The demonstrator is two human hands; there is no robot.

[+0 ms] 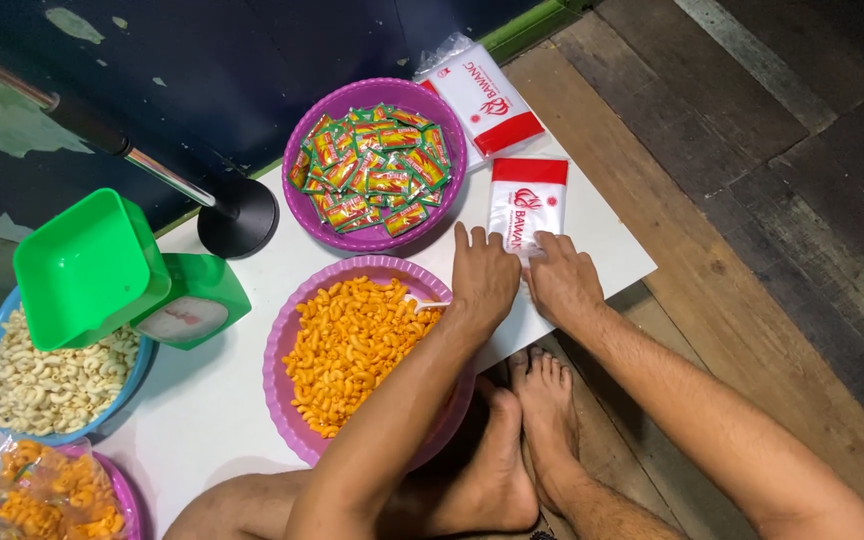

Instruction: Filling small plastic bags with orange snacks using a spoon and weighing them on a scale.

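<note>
At the far left a pink bowl (124, 500) holds filled clear bags of orange snacks, and above it a blue bowl (12, 300) is full of pale macaroni crackers. A green kitchen scale (122, 275) stands just beside it, near a black round stand base (240, 217). In the middle of the white table (202, 410) sits a large pink basin (277, 375) of orange macaroni snacks, with a purple bowl (302, 215) of small green and red seasoning sachets behind it.

The left hand (482, 275) lies flat, fingers spread, pressing the lower edge of a stack of red-and-white plastic bags (527, 200). The right hand (562, 282) pinches the same edge with curled fingertips. A second bag stack (482, 100) lies behind.
</note>
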